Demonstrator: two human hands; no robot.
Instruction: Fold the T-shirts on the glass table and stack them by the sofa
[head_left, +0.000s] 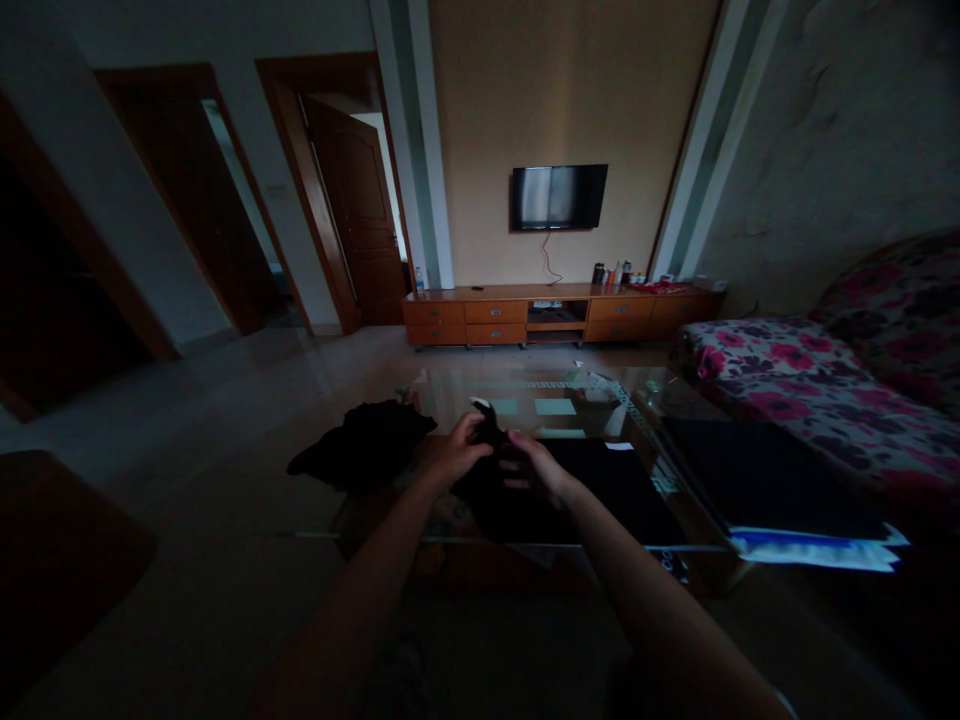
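My left hand (456, 452) is closed on a bunched bit of black garment (491, 428), with a small pale patch showing at its top. Close beside it, my right hand (541, 468) has its thumb and fingers apart, near or lightly touching the same cloth. Below both hands, dark fabric (600, 490) lies flat on the glass table, a white label (619, 446) at its far edge. The dim light hides where one cloth ends and another begins. A crumpled black cloth (367, 440) lies to the left.
The glass coffee table (487, 385) has a patterned border. On its right side lies a stack of dark folded items (772, 480) with white and blue edges below. A floral sofa (795, 370) stands right. Beyond are a wooden TV cabinet (495, 312) and a wall television (559, 198).
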